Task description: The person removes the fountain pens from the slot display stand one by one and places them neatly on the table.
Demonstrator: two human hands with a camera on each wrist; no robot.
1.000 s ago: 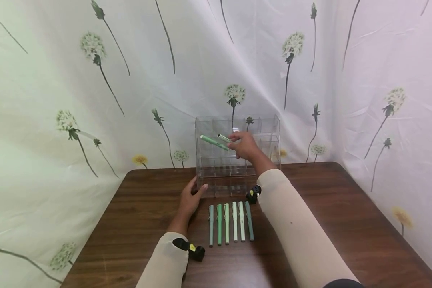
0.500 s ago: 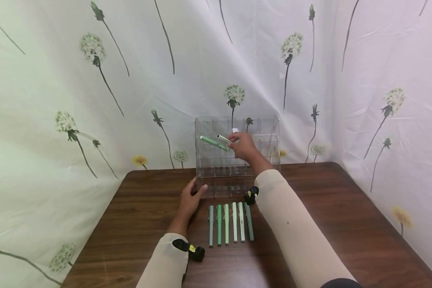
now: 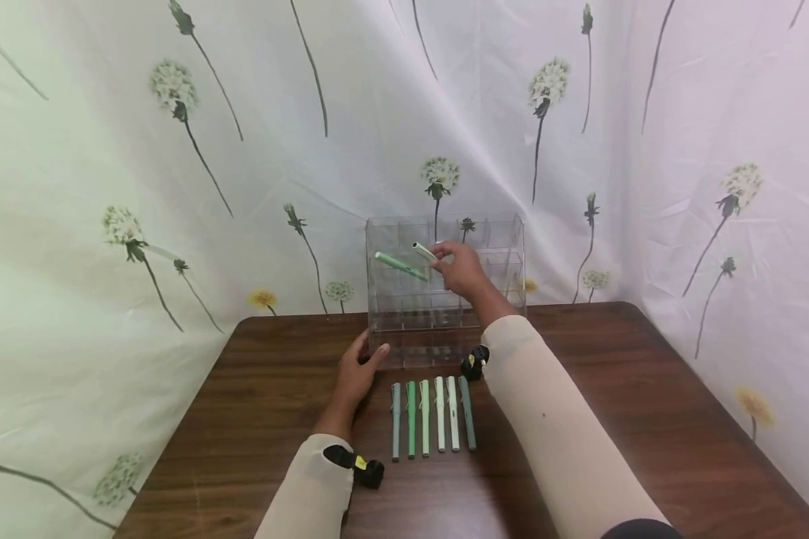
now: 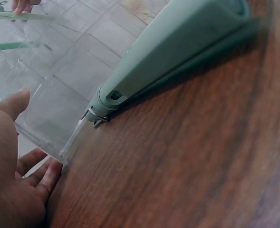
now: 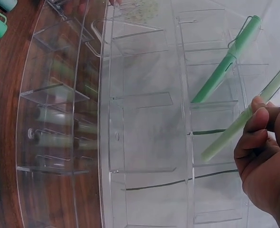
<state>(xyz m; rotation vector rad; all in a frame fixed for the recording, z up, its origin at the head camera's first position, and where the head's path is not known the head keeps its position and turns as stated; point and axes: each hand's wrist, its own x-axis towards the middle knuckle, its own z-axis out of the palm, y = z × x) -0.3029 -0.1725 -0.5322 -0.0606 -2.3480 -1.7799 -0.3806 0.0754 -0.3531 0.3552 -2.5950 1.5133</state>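
Note:
A clear plastic organizer (image 3: 404, 326) with tiers of compartments stands at the back of the table. My left hand (image 3: 355, 376) holds its lower left edge, thumb in front and fingers behind, as the left wrist view shows. My right hand (image 3: 463, 271) pinches a pale green pen (image 5: 227, 130) between thumb and fingers, in front of an upper tier. In the right wrist view the pen slants, its lower end overlapping a compartment. Beside it a brighter green pen (image 5: 220, 78) leans in a compartment of that tier, clip end up and out.
In front of the organizer several capped pens (image 3: 425, 418) in greens, white and grey-blue lie side by side on the brown wooden table (image 3: 276, 404). One teal pen (image 4: 163, 52) looms close in the left wrist view. A flower-print curtain (image 3: 350, 150) hangs behind.
My right hand has lifted slightly, and the pale green pen has tilted steeper, its visible end shifting up and right. My left hand and the organizer stay where they were.

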